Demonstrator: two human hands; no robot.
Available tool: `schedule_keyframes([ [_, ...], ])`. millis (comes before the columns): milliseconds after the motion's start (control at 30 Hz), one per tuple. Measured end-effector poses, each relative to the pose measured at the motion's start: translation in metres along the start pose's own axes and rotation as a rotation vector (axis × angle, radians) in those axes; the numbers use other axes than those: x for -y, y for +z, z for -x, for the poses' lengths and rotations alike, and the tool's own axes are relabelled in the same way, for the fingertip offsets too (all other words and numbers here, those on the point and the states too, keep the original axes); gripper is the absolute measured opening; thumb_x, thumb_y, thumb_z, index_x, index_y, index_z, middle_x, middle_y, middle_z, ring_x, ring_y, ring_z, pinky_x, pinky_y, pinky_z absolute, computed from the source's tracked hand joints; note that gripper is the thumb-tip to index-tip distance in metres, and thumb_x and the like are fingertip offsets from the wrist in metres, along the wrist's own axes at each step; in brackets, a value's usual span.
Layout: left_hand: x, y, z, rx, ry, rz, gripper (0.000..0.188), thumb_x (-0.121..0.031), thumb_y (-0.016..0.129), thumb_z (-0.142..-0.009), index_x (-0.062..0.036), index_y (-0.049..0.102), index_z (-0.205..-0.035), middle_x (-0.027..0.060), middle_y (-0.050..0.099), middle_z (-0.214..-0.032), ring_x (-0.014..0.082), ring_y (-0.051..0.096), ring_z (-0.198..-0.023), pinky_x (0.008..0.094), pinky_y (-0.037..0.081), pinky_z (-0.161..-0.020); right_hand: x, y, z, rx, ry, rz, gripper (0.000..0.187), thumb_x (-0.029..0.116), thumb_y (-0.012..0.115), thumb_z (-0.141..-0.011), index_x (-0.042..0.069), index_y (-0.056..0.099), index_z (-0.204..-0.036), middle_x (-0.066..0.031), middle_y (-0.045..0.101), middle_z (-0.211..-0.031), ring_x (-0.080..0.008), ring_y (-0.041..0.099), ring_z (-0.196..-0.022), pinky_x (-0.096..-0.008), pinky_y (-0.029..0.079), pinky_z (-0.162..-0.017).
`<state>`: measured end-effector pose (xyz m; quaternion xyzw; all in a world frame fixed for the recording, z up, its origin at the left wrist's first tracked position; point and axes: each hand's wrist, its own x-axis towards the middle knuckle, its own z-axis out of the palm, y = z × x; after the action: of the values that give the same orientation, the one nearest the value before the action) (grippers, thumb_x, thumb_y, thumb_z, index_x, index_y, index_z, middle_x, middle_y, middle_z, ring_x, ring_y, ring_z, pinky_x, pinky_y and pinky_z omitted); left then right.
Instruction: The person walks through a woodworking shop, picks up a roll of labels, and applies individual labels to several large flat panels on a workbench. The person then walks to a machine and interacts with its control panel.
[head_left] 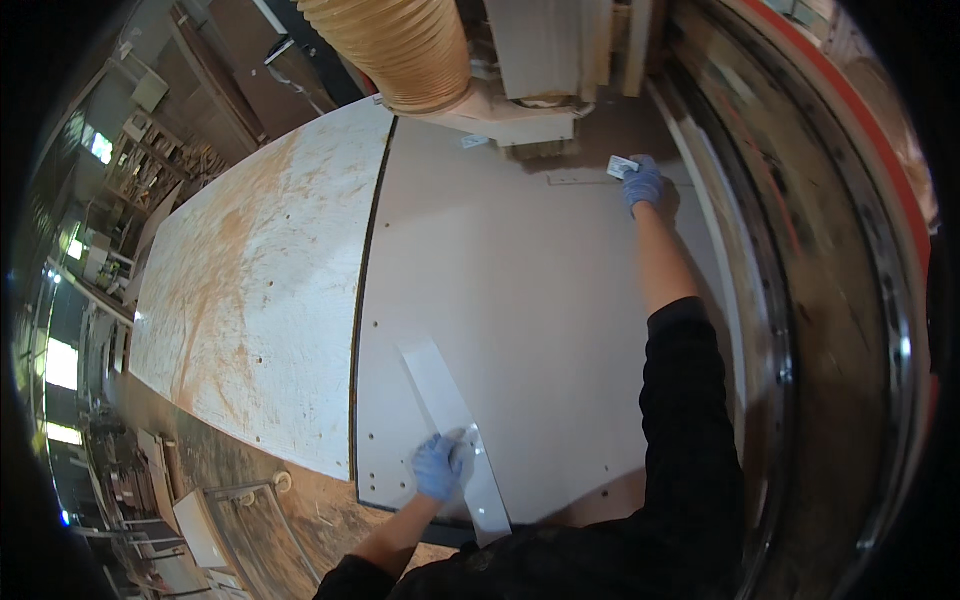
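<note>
My left hand (436,468), in a blue glove, is closed on the edge of a long, narrow white panel strip (452,400). The strip stretches away from near my body over the grey-white board surface (540,330). Far to the right, my right hand (643,186), also gloved in blue, pinches a small white rectangular piece with dark marks (622,167). What exactly that piece is, I cannot make out. Just below it, a thin rectangular outline (575,181) shows on the board. Another small pale label-like piece (474,142) lies by the machine head.
A machine head with a brush skirt (540,148) and a thick yellow ribbed hose (395,50) stands over the board's far end. To the left is a white table panel (250,290) streaked with brown dust. A long rail (800,300) runs along the right.
</note>
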<state>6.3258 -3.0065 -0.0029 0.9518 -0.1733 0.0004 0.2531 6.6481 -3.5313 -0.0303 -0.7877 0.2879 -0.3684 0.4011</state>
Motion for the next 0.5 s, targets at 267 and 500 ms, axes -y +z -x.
schedule_keyframes([
  [267, 0.009, 0.000, -0.015, 0.060, 0.142, 0.037, 0.024, -0.018, 0.064, -0.075, -0.0135, 0.057, -0.097, 0.0087, 0.058, -0.072, 0.0288, 0.055, -0.062, 0.0395, 0.043, -0.055, 0.026, 0.044, -0.032, 0.339, 0.011, 0.984, 0.046, 0.046, 0.047, -0.084, 0.018, 0.050, -0.121, -0.0109, 0.040, -0.135, -0.0279, 0.037, -0.125, -0.0477, 0.030, -0.100],
  [500, 0.012, -0.014, -0.007, 0.213, 0.037, 0.002, 0.033, -0.021, 0.063, -0.075, -0.0134, 0.057, -0.106, 0.0119, 0.060, -0.080, 0.0320, 0.058, -0.071, 0.0423, 0.046, -0.064, 0.051, 0.025, 0.054, 0.605, -0.250, 0.854, 0.057, 0.054, 0.039, -0.087, 0.011, 0.051, -0.123, -0.0117, 0.038, -0.139, -0.0295, 0.037, -0.127, -0.0479, 0.029, -0.101],
])
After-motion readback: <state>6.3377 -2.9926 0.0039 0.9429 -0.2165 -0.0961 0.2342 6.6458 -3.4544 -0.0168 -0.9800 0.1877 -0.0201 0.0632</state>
